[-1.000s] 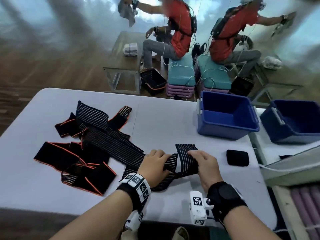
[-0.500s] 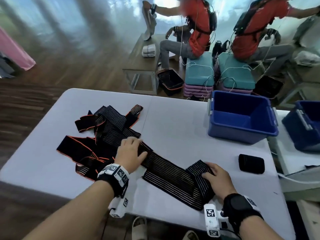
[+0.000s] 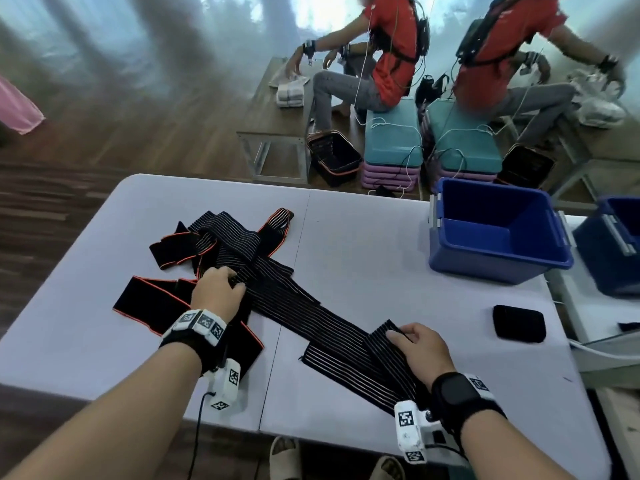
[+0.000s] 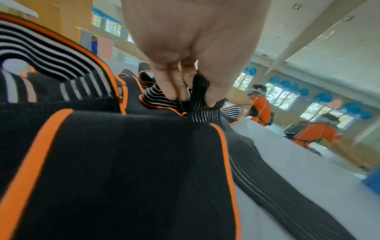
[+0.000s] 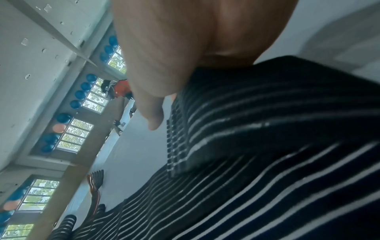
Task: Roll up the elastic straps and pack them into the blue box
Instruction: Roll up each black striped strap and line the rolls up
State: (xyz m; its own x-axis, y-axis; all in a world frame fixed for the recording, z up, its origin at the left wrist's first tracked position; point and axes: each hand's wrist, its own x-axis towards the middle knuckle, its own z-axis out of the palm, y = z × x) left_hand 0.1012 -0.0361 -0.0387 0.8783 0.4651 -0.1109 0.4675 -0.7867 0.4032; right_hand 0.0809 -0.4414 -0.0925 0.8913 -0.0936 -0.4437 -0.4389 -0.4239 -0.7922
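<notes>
A long black elastic strap with white stripes (image 3: 322,317) lies stretched across the white table (image 3: 363,237). My left hand (image 3: 235,282) pinches it where it enters the pile of orange-edged straps (image 3: 221,244); in the left wrist view the fingers (image 4: 170,87) pinch a striped fold (image 4: 202,112). My right hand (image 3: 401,336) grips the strap's folded-over near end (image 3: 384,344), which in the right wrist view runs under the palm as a striped fold (image 5: 257,116). The open blue box (image 3: 495,268) stands at the far right. A rolled black strap (image 3: 518,323) lies in front of it.
A second blue box (image 3: 616,244) sits on a neighbouring table to the right. Beyond the table's far edge are a low bench, a black basket (image 3: 334,157), stacked teal cushions (image 3: 393,140) and two people in red shirts.
My hands, close together on the strap's end a second ago, have drawn apart. The left went up the strap to the pile, the right pulled the folded end nearer, and the strap lies stretched out.
</notes>
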